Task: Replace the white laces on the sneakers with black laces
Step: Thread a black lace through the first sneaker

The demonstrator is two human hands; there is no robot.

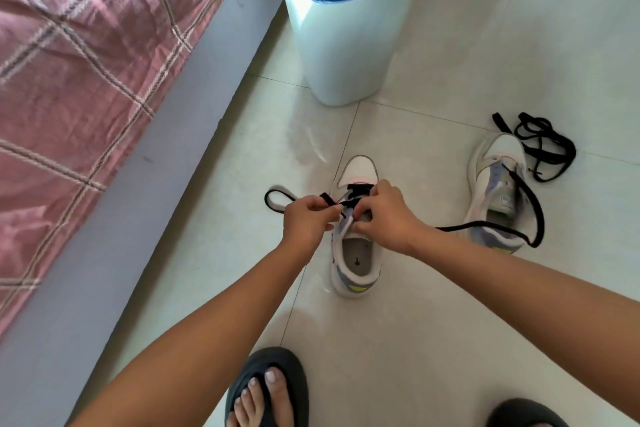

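Now our left hand (pixel 306 218) and right hand (pixel 381 215) each pinch the black lace (pixel 349 201) over the near sneaker (pixel 353 253), toe pointing far.

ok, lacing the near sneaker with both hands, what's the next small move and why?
Probably draw the left end through the next eyelet and snug it. The left hand pinches the black lace, the right hand steadies the near sneaker, and only the toe-end rows look laced; the eyelets nearer the opening show none.
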